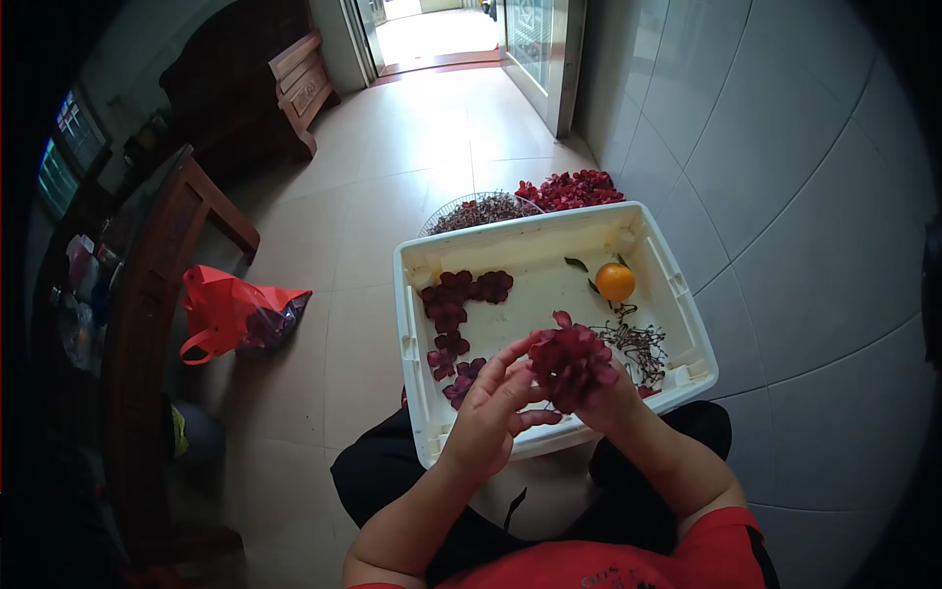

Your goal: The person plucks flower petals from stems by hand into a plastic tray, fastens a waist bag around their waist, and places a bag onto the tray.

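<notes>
My right hand (615, 404) holds a dark red artificial flower cluster (569, 365) above the front of a white plastic bin (520, 223). The blooms hide most of that hand's fingers. At the cluster's left side is my left hand (491, 407), its fingers apart and the fingertips by the petals; the thumb stretches out below. Loose dark red flower heads (448, 314) lie along the bin's left side. On the right inside the bin are an orange fruit (614, 282), a few green leaves (576, 264) and a tangle of thin brown stems (638, 348).
Behind the bin stand a clear round basket (481, 211) of brown stems and a heap of red flowers (569, 190). A red plastic bag (235, 309) sits on the tiled floor at left, near a wooden table (177, 211). A tiled wall (775, 196) rises at right.
</notes>
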Tool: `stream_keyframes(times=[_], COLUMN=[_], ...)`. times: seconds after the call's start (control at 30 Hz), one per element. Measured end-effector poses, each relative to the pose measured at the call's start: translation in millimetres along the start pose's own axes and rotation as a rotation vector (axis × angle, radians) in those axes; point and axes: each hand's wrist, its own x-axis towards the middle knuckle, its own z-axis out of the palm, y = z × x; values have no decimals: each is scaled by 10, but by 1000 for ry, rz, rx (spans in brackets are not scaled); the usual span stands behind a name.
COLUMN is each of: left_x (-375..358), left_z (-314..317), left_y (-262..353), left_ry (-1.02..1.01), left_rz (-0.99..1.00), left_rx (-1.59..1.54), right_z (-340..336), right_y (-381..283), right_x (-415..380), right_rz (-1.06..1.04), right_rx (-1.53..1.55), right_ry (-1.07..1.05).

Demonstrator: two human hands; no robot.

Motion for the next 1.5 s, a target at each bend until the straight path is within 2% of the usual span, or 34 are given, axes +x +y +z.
stream_keyframes(times=[0.07, 0.27, 0.4, 0.6, 0.77, 0.9, 0.93, 1.07, 1.13, 1.17, 1.23, 1.3, 1.33, 1.4, 1.47, 1.5], left_x=[52, 283, 401, 472, 461, 430, 408, 228, 180, 175, 193, 173, 166, 163, 152, 122], left_z=[-71, -275, -340, -342, -309, -252, -212, 104, 73, 17, -180, -360, -418, -519, -604, -597], left_y=[-60, -91, -50, 48, 151, 172, 177, 240, 422, 530, 757, 949, 1010, 1098, 1219, 1277], left_ry=[-7, 2, 26, 33, -6, -145, -167, -272, -224, -246, -200, -216, -233, -195, -181, -175], left_rz=[150, 167, 187, 81, 43, 42, 15, -175, -152, -181, -23, -45, -49, -15, 74, 79], left_rx=[299, 351, 409, 281, 194, 259, 270, 244, 332, 338, 489, 543, 549, 623, 664, 675], right_z=[30, -14, -25, -13, 69, 277, 308, 348, 373, 395, 399, 216, 74, -288, -603, -647], right_y=[47, 146, 77, -62, -149, -143, -164, -451, -505, -549, -629, -618, -597, -465, -285, -202], right_x=[40, 5, -23, -118, -256, -381, -422, -607, -737, -826, -1011, -1170, -1245, -1384, -1528, -1613], right_rz=[4, 80, 237, 264, 194, -696, -701, -680, -644, -648, -545, -546, -556, -367, -154, -160], right_rx=[133, 348, 127, -12, -297, -1022, -1019, -1126, -922, -922, -1072, -1298, -1295, -1388, -1578, -1568], right_ry=[163, 98, 125, 175, 338, 288, 326, 208, 343, 383, 536, 640, 657, 823, 842, 834])
